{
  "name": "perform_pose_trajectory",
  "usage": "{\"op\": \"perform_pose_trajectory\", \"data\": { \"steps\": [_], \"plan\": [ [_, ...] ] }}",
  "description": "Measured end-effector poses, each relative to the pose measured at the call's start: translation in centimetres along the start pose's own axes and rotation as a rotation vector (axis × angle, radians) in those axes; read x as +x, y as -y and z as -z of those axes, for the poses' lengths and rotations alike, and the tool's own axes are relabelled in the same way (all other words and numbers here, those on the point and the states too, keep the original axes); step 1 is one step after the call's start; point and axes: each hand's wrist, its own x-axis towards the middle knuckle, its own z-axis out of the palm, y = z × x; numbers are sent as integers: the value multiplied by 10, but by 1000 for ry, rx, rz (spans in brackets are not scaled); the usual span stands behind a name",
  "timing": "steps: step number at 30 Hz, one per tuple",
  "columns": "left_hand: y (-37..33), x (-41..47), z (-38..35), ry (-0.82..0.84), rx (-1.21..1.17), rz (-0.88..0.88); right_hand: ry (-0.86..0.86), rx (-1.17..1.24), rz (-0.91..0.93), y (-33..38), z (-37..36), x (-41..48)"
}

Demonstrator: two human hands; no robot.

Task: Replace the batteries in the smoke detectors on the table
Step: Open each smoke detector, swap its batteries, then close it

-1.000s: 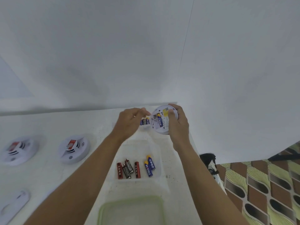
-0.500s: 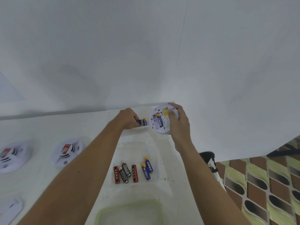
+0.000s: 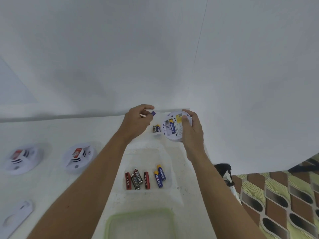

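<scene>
Between the forearms (image 3: pixel 96 169), a clear tray (image 3: pixel 170 172) holds loose batteries (image 3: pixel 136 179).

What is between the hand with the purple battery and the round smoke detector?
Two small batteries, one black and one blue, sit side by side between the left hand and the round white smoke detector, as the head view shows.

Single wide-angle view, worn on the head. Looks forward and down along both forearms, close upon left hand (image 3: pixel 138 120) and right hand (image 3: pixel 192 131) over the white bench (image 3: pixel 51 131). Takes in wall (image 3: pixel 120 49) above, patterned floor (image 3: pixel 284 204) at lower right.
</scene>
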Motion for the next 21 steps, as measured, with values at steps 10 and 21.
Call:
{"op": "perform_pose_trajectory", "data": {
  "steps": [10,21],
  "plan": [
    [-22,-58,3,64,162,-208,-52,51,76,7,-17,-27],
    [7,-109,45,64,139,-178,41,159,12,9,-48,-74]
  ]
}}
